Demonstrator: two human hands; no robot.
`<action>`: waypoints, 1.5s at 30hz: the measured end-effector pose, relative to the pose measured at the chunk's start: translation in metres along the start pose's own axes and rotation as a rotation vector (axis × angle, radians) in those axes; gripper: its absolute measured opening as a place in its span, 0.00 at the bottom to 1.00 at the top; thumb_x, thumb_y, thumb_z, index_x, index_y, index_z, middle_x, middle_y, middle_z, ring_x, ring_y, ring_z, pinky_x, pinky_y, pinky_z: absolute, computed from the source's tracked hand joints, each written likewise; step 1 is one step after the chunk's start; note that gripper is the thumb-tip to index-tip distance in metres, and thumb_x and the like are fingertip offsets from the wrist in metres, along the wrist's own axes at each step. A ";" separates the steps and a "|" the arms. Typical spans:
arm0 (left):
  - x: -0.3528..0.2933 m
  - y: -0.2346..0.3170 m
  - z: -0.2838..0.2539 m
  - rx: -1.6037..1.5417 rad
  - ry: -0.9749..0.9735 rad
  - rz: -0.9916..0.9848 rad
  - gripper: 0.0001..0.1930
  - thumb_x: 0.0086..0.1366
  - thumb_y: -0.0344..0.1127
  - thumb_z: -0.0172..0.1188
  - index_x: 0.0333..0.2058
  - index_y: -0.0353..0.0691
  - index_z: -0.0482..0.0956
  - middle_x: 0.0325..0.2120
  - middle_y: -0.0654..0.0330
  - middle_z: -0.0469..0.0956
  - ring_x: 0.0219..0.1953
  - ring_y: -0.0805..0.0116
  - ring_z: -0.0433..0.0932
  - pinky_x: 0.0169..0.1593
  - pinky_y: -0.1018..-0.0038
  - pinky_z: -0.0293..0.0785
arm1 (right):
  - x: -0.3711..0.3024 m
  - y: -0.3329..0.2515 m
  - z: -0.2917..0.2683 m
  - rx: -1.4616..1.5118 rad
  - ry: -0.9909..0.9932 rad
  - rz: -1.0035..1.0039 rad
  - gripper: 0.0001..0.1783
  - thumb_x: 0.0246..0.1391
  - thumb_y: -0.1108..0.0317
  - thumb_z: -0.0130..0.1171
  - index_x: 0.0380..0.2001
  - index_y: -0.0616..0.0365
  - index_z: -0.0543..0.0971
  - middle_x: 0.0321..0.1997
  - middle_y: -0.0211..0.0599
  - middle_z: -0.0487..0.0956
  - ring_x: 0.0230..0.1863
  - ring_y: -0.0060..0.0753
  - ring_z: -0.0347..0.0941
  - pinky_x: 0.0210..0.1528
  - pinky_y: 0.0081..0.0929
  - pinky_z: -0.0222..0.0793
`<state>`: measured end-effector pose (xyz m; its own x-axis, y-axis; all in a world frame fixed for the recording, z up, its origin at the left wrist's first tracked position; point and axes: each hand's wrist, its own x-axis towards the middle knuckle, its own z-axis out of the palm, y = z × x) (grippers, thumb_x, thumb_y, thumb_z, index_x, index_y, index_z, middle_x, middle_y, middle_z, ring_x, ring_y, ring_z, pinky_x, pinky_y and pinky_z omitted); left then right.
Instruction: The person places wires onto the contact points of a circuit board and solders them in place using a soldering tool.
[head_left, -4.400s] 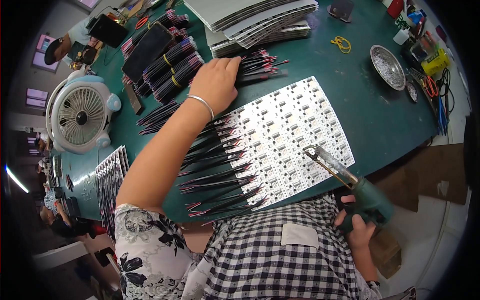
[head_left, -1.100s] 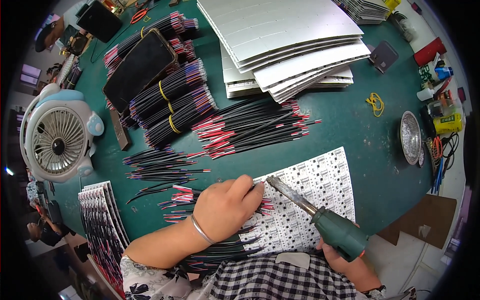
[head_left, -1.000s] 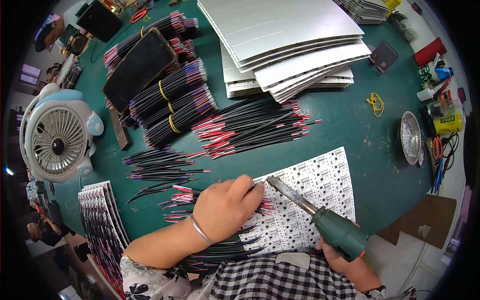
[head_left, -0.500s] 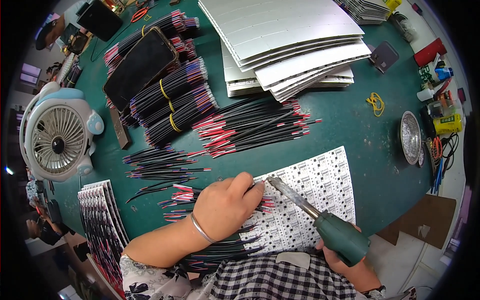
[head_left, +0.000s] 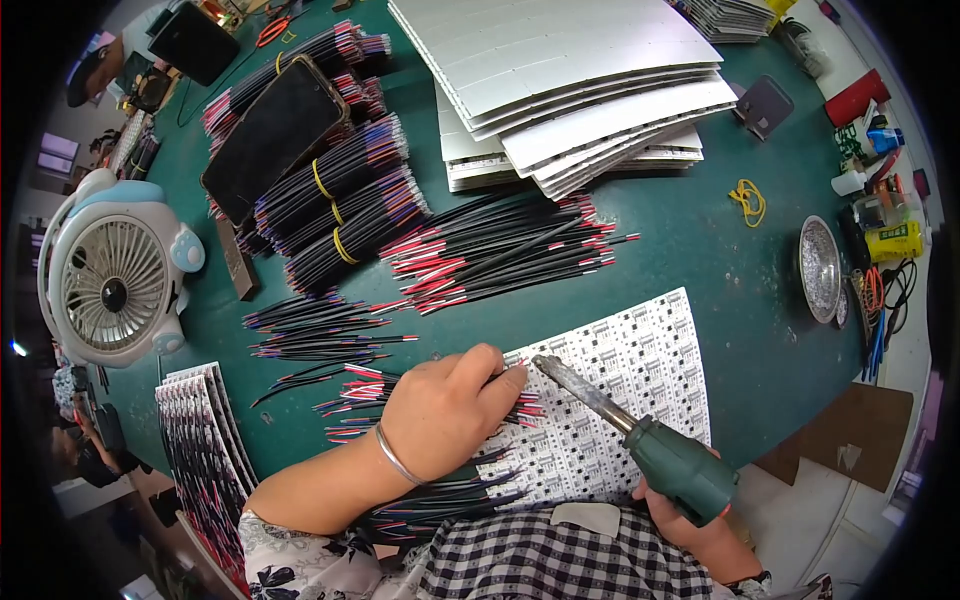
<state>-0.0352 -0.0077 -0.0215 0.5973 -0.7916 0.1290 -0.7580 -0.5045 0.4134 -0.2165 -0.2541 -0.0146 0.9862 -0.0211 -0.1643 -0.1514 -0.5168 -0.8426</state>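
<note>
My left hand (head_left: pixel 447 410) is closed in a pinch at the upper left edge of a white circuit board sheet (head_left: pixel 640 400) with rows of small dark parts. A thin wire end shows at its fingertips; most of that wire is hidden by the hand. My right hand (head_left: pixel 672 515) grips the green handle of a soldering iron (head_left: pixel 684 470), partly behind it. The iron's metal tip points up and left, close to the left fingertips above the board. Black wires with red and white ends (head_left: pixel 365 395) lie beside and beneath my left hand, and more wires (head_left: pixel 440 505) spread from the board's left edge.
Loose black wires (head_left: pixel 510 250) and banded wire bundles (head_left: pixel 330 190) lie beyond the board, a phone (head_left: pixel 275 140) on the bundles. White sheets (head_left: pixel 570 60) are stacked at the back. A fan (head_left: pixel 115 285) stands left, a metal bowl (head_left: pixel 820 270) right.
The view has shifted very slightly. Both hands, the soldering iron and the board keep nearly the same positions relative to each other.
</note>
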 end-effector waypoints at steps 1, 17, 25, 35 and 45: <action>0.000 0.000 0.000 0.006 0.000 0.000 0.20 0.43 0.25 0.61 0.39 0.41 0.82 0.29 0.62 0.71 0.25 0.66 0.75 0.27 0.73 0.74 | 0.002 0.001 -0.001 -0.050 -0.008 -0.061 0.16 0.42 0.72 0.64 0.39 0.59 0.81 0.39 0.41 0.81 0.38 0.42 0.79 0.42 0.32 0.75; 0.001 -0.003 0.002 0.001 0.013 0.026 0.12 0.52 0.30 0.60 0.38 0.41 0.80 0.29 0.61 0.69 0.22 0.67 0.75 0.24 0.72 0.73 | -0.005 -0.004 -0.002 -0.036 0.003 -0.003 0.21 0.46 0.70 0.62 0.46 0.63 0.77 0.41 0.40 0.81 0.42 0.39 0.79 0.47 0.31 0.75; 0.002 -0.003 0.000 -0.023 0.014 0.019 0.14 0.48 0.28 0.61 0.36 0.42 0.82 0.29 0.63 0.71 0.23 0.67 0.75 0.24 0.73 0.73 | 0.000 -0.003 -0.004 -0.081 -0.022 -0.064 0.14 0.42 0.74 0.62 0.37 0.59 0.81 0.39 0.40 0.81 0.39 0.42 0.79 0.42 0.32 0.75; 0.004 -0.006 -0.002 -0.018 -0.013 0.039 0.09 0.50 0.29 0.62 0.33 0.44 0.84 0.27 0.64 0.73 0.23 0.68 0.75 0.23 0.74 0.72 | -0.006 0.000 -0.002 -0.067 -0.068 -0.031 0.16 0.39 0.73 0.64 0.37 0.58 0.81 0.38 0.40 0.81 0.37 0.43 0.78 0.41 0.32 0.75; 0.005 -0.005 -0.003 -0.034 -0.030 0.032 0.09 0.51 0.29 0.62 0.33 0.44 0.84 0.27 0.63 0.73 0.24 0.67 0.76 0.24 0.73 0.73 | -0.019 -0.002 -0.006 0.260 -0.040 0.230 0.33 0.58 0.44 0.52 0.55 0.61 0.69 0.28 0.32 0.78 0.29 0.25 0.75 0.38 0.24 0.68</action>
<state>-0.0272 -0.0082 -0.0207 0.5647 -0.8172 0.1154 -0.7668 -0.4677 0.4397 -0.2344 -0.2578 -0.0070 0.9215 -0.0758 -0.3808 -0.3867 -0.2673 -0.8826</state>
